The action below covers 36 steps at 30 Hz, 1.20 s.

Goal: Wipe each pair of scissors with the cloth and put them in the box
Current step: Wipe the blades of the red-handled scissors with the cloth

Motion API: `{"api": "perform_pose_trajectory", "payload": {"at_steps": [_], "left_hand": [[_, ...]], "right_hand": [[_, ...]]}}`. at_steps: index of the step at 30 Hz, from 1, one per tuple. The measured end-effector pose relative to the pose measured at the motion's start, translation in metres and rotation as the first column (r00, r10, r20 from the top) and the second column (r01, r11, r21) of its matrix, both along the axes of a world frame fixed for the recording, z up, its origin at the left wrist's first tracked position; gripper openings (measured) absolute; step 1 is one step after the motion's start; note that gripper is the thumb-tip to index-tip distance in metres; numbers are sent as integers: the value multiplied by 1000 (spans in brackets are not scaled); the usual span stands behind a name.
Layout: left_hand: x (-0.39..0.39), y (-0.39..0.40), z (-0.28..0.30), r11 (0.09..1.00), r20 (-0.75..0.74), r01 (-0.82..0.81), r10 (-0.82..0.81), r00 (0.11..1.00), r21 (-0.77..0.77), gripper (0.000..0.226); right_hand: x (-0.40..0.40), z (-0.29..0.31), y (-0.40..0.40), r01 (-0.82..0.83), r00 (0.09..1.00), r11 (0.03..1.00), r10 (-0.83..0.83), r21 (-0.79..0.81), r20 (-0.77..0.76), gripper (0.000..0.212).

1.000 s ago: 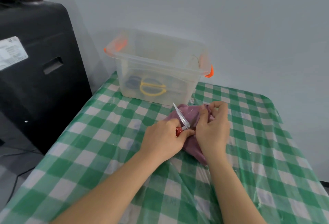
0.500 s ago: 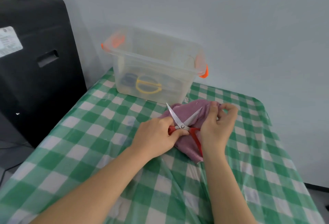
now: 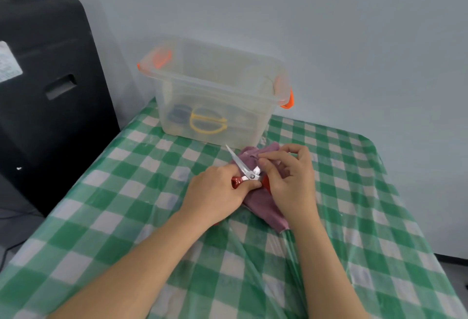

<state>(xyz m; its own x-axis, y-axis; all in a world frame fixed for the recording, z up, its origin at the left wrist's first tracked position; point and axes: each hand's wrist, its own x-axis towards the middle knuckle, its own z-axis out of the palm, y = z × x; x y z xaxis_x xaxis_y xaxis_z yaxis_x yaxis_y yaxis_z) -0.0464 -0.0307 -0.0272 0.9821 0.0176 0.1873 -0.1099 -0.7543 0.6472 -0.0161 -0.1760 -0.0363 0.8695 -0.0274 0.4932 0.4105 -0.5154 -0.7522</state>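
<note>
Step in hand: wiping the red-handled scissors (image 3: 247,172) with the purple cloth (image 3: 263,202); I judge this pair is not finished.
Left hand (image 3: 215,196): its grip is closed around one red handle, holding the pair open just in front of the box (image 3: 215,90).
Right hand (image 3: 291,182): thumb and fingers pinch the cloth over the second blade, which is hidden.
Scissors: one bare blade points toward the box; they lie on the cloth, near its front wall.
Box: clear, lid off, orange latches; a yellow-handled pair (image 3: 207,123) and something dark blue already lie inside.
Next move: probably slide the cloth along the blade, close the pair, lift it over the rim.
Worktop (image 3: 126,204): green-white checked plastic cover, wrinkled.
Room: pale wall behind the box; a black case (image 3: 50,90) to its left.
</note>
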Motion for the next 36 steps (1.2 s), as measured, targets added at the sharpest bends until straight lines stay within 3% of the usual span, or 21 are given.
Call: {"api": "perform_pose_trajectory", "payload": {"at_steps": [4,9,18,20,22,25,28,31,36], "left_hand": [[1,0,-1,998,0,30,-30,1000,55,37],[0,-1,-2,996,4,45,-46,999,82,41],[-2,-2,-3,994,-1,71,-71,997,83,50],[-3,0,-2,996,-2,65,-65,998,57,49],[-1,2,0,1000,-9,28,-28,1000,-8,48],[5,6,1,998,-41,-30,28,999,-59,47],[5,7,0,998,-50,-36,34,998,-44,42],[4,7,-1,1000,-51,-20,19,999,-18,35],[2,3,-1,1000,-25,16,-16,1000,-5,35]], "right_hand": [[-2,3,5,39,999,995,-37,88,-32,32],[2,4,5,141,990,976,-137,168,-32,20],[8,7,-3,362,932,871,-351,331,-94,25],[6,7,-6,359,929,860,-367,362,-52,25],[3,7,-7,292,939,901,-333,323,81,20],[4,1,-7,129,948,987,-152,98,280,10],[8,-12,-2,29,956,993,7,-115,294,10],[8,-14,4,24,984,999,-17,-38,180,16],[10,-8,3,112,980,991,-122,67,156,17]]}}
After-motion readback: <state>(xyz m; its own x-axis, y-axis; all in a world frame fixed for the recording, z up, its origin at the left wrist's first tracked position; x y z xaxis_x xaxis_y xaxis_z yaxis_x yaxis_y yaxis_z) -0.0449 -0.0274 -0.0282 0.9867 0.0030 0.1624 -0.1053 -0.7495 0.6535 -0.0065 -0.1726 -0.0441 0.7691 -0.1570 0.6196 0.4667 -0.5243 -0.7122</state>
